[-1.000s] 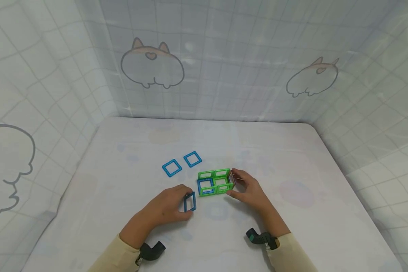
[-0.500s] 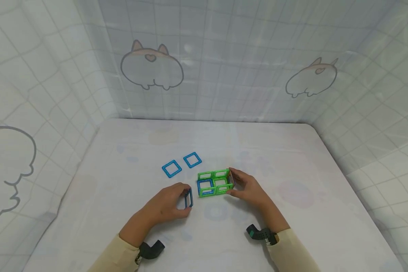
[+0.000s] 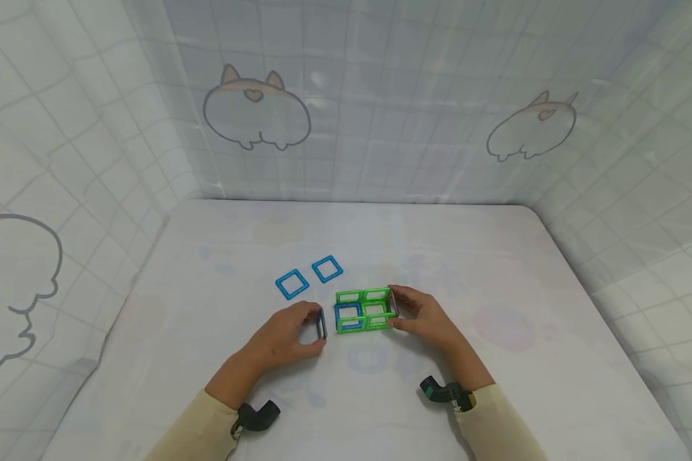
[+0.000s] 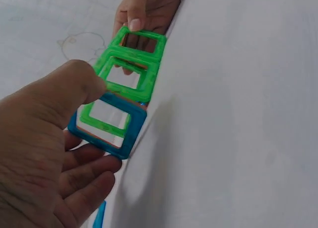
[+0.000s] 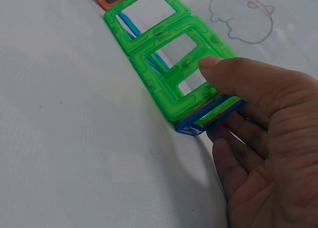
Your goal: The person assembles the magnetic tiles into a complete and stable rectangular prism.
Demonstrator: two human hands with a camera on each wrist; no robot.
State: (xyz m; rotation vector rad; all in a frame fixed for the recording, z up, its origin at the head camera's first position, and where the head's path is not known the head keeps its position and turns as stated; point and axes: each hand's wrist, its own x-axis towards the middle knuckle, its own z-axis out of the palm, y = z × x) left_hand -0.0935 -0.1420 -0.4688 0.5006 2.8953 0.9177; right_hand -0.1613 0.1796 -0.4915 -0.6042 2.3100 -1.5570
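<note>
Risk, my read: blue square (image 4: 135, 132) probably magnetic, could snap onto green box (image 3: 364, 317) crooked if it meets edge tilted. Hard bump may fold walls, joints look edge-only; oversqueeze by right hand (image 3: 423, 318) may pop end panel.

Left hand (image 3: 282, 336): part-closed, thumb and fingers pinching blue square by edges; square roughly upright at box's 9 o'clock, just beside, apart. Right hand: part-closed, gripping box's 3 o'clock end. Two loose blue squares (image 3: 298, 292) flat on counter (image 3: 467, 256), box's 10 o'clock.

We logged one blue square frame (image 4: 134, 131) upright, just left of the open-topped, two-squares-long, green-and-blue box (image 5: 159, 34).
</note>
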